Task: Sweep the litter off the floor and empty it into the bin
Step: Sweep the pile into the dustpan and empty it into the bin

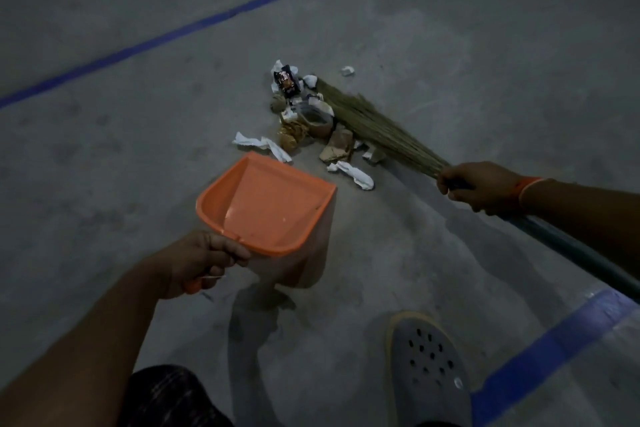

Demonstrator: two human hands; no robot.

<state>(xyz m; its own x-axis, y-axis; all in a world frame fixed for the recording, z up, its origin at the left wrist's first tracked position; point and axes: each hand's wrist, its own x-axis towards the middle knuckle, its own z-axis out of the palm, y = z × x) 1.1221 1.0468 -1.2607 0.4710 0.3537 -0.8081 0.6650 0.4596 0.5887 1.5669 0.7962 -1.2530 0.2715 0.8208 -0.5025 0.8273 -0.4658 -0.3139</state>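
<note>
On grey floor (415, 45), broom (377, 128) behind litter (311, 114), dustpan (266, 204) near, blue line (207, 22)

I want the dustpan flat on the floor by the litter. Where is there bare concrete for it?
Bare concrete lies under the orange plastic dustpan, between the litter pile and the grey perforated clog, and left towards the long blue floor line. The pile's right side is crowded by the straw broom and a stray white scrap.
</note>
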